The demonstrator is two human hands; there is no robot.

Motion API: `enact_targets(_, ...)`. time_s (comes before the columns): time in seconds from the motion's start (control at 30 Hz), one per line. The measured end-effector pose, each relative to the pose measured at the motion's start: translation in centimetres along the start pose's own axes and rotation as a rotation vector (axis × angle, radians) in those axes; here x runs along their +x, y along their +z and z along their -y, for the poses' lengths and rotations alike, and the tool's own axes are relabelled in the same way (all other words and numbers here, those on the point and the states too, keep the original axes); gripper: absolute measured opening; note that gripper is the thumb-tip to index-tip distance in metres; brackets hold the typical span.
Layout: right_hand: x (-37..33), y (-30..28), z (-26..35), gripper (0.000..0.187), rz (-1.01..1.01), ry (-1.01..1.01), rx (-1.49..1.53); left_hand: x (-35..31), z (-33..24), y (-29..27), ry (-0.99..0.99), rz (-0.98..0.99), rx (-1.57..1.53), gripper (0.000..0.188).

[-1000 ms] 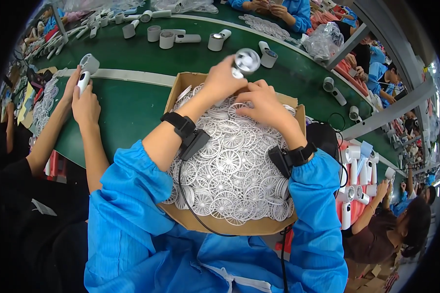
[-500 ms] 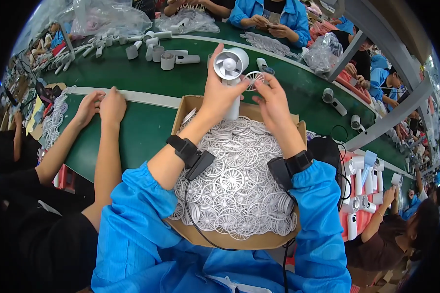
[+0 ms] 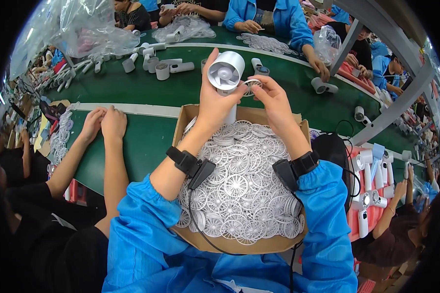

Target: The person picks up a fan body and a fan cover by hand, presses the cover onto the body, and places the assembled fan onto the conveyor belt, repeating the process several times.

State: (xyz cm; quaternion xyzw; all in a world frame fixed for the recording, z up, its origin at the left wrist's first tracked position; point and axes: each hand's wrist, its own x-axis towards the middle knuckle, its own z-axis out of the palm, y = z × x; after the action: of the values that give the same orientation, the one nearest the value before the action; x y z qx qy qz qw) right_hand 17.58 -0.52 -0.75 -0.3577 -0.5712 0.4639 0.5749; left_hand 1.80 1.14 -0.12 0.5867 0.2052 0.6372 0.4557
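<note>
My left hand (image 3: 214, 103) is closed around the handle of a white handheld fan (image 3: 225, 68). Its round head faces me and the blades inside are uncovered. Just right of the fan head, my right hand (image 3: 275, 101) pinches a white spoked fan grille (image 3: 252, 88) between thumb and fingers. The grille is tilted and close to my left fingertips; whether they touch it I cannot tell. Below both hands stands a cardboard box (image 3: 183, 118), filled with a heap of similar white grilles (image 3: 236, 185).
A green conveyor belt (image 3: 181, 80) crosses ahead, carrying several fans (image 3: 162, 70). At left, a co-worker's hands (image 3: 105, 122) rest over the green table. Another person's hand (image 3: 319, 64) reaches to a fan (image 3: 323, 86) on the belt. A pink tray (image 3: 353, 229) of fans stands at right.
The fan head has tilted, showing more of its side, and the grille in my right hand has turned more edge-on. Across the belt, a person's hand has reached out to a fan.
</note>
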Motion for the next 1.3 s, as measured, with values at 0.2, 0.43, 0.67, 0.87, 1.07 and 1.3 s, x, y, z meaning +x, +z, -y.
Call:
enact_targets(0.2,0.2,-1.7,0.2,0.031,0.185,0.162,0.286,0.4,0.1,-0.3,-0.072,-0.045,-0.038,0.089)
enact_targets(0.43,-0.5,0.4,0.6,0.036,0.168,0.169,0.4,0.8,1.0,0.0,-0.006,-0.133,-0.081,0.087)
enact_targets(0.67,-0.7,2.4,1.0,0.039,-0.297,-0.719,-0.982,-0.6,3.6,0.5,-0.023,0.108,0.163,0.076)
enact_targets(0.87,-0.7,1.5,1.1,0.04,-0.349,-0.853,-1.075,-1.2,2.8,2.0,-0.059,0.089,0.125,0.073)
enact_targets(1.07,-0.8,1.4,1.2,0.04,-0.36,-0.845,-1.06,-1.6,1.8,2.4,-0.105,0.109,0.128,0.073)
enact_targets(1.3,-0.8,1.5,1.3,0.04,-0.333,-0.844,-1.086,-1.3,2.7,2.0,-0.058,0.077,0.124,0.073)
